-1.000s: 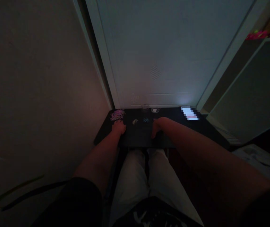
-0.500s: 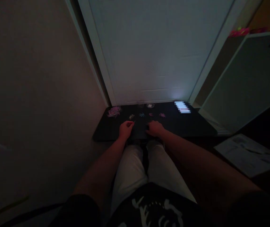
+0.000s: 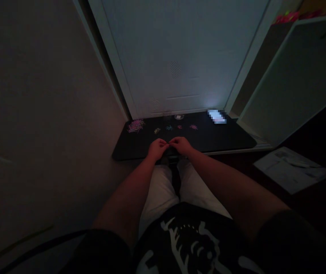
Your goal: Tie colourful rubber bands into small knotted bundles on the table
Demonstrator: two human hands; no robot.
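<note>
My left hand (image 3: 157,148) and my right hand (image 3: 181,145) meet fingertip to fingertip over the near part of a black tabletop (image 3: 140,146). Both are pinched closed; whatever sits between the fingertips is too small and dark to make out. Just beyond them lies a row of small piles of thin pieces: a yellowish pile (image 3: 157,131), a blue pile (image 3: 169,128), a small red-pink pile (image 3: 179,127) and a pink-purple pile (image 3: 193,127). A larger pile of mixed pink and purple pieces (image 3: 135,126) rests at the far left corner.
A small clear round container (image 3: 179,117) with a white patch stands at the back edge. To its right, a lit phone-like screen (image 3: 217,116) glows. A white panel (image 3: 180,49) rises behind the table. A pale flat sheet (image 3: 292,169) lies lower at the right.
My hands, apart before, have come together at the fingertips. The right hand moved left and its fingers closed into a pinch. The camera view has shifted slightly.
</note>
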